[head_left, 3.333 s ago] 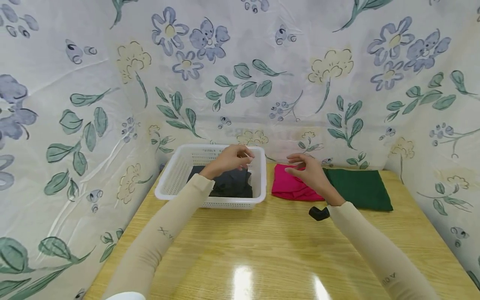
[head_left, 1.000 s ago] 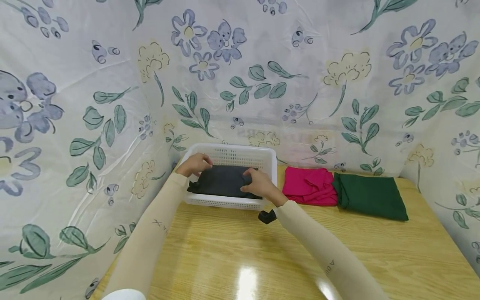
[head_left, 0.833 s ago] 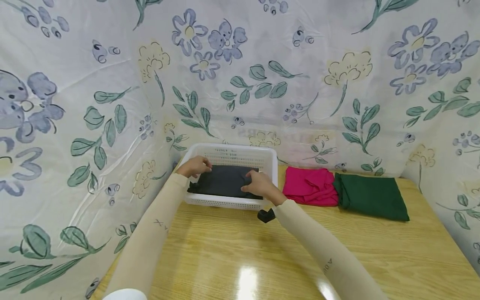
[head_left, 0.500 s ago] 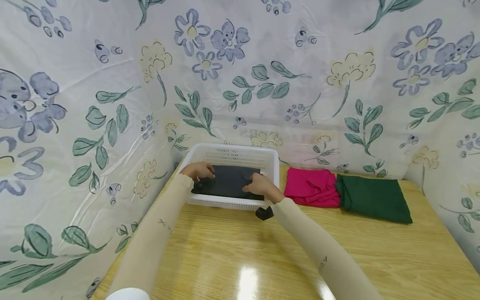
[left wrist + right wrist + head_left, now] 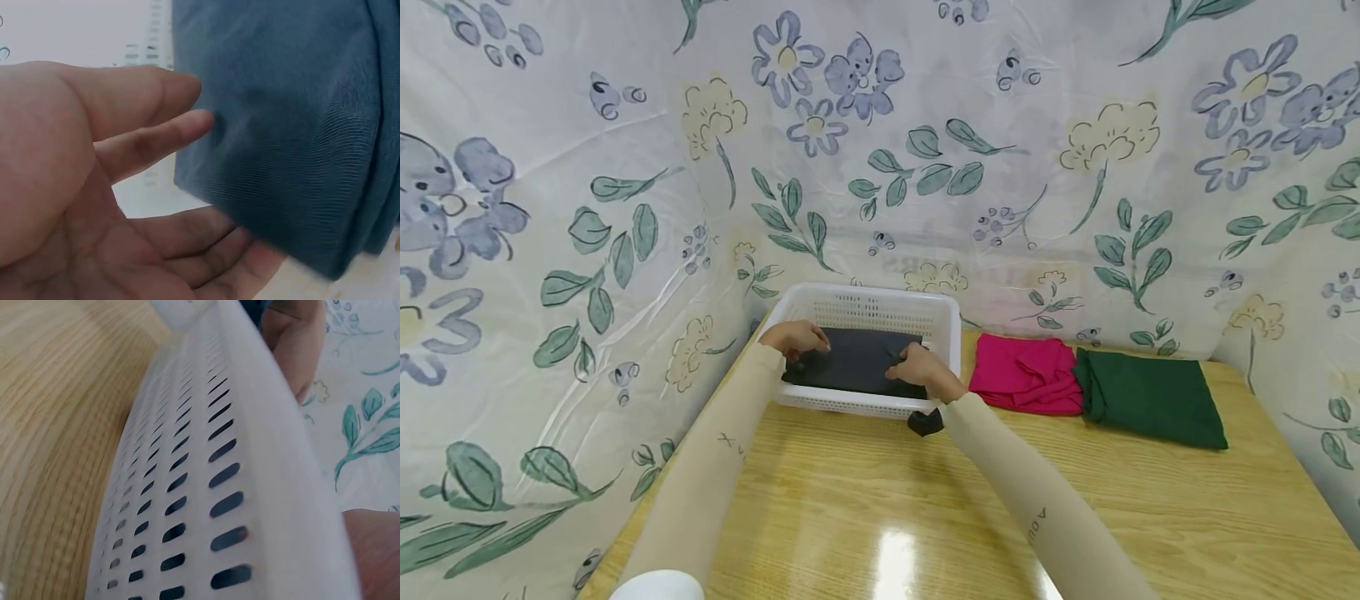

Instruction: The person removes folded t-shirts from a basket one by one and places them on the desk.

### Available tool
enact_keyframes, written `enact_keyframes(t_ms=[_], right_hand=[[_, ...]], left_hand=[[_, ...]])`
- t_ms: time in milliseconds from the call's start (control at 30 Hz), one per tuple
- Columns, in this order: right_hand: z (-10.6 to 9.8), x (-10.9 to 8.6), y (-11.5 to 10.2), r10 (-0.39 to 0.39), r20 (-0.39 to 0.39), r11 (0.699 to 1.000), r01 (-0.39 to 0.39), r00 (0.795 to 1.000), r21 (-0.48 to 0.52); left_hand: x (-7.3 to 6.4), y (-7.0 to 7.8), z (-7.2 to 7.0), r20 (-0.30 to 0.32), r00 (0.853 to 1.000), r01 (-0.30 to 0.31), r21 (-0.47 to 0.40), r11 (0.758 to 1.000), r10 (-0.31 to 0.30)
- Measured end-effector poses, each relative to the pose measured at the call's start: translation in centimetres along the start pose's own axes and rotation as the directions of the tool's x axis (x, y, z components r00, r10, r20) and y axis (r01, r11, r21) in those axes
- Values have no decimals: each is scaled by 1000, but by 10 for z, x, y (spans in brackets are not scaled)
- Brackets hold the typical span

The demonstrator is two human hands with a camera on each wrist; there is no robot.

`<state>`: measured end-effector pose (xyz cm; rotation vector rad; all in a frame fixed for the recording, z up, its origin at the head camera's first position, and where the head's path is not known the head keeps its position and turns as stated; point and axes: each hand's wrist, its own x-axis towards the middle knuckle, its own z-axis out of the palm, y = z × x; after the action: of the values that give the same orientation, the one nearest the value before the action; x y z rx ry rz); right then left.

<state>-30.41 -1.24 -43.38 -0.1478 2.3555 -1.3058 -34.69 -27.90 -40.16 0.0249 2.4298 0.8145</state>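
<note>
A folded dark cloth [image 5: 861, 360] lies in a white slotted plastic basket [image 5: 850, 404]; it looks blue in the left wrist view. My left hand [image 5: 797, 340] holds its left end. In the left wrist view, the thumb and index fingertip [image 5: 199, 125] lie in front of the cloth, and the other fingers pass beneath it, their tips hidden. At the right end, my right hand [image 5: 925, 371] pinches the cloth between thumb and fingers, next to a small crease. The basket wall hides most of this hand in the right wrist view.
Right of the basket sits a pink-red cloth [image 5: 1026, 375], loosely folded. A folded green cloth [image 5: 1153, 396] lies beside it, their edges meeting. All rests on a wooden table [image 5: 850, 500]. A flower-patterned curtain [image 5: 887, 217] encloses the back and sides.
Both hands came down from above the basket and table to the dark cloth's ends. Lately the left hand has lowered slightly onto its end, and the right thumb and fingers have drawn closer.
</note>
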Motion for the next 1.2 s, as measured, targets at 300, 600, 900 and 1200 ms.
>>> enact_keyframes(t_ms=[300, 600, 900, 1200], right_hand=[[1, 5, 3, 25, 5, 977, -25, 1000, 211], [0, 4, 1, -13, -11, 978, 15, 1000, 207], [-3, 6, 2, -55, -34, 980, 60, 998, 191], [-7, 0, -1, -148, -85, 980, 158, 985, 123]], left_hand=[[2, -1, 0, -9, 1000, -16, 26, 1000, 16], [-1, 0, 0, -27, 999, -21, -11, 1000, 21], [-2, -4, -3, -111, 994, -15, -92, 996, 5], [-5, -4, -6, -189, 982, -47, -75, 996, 32]])
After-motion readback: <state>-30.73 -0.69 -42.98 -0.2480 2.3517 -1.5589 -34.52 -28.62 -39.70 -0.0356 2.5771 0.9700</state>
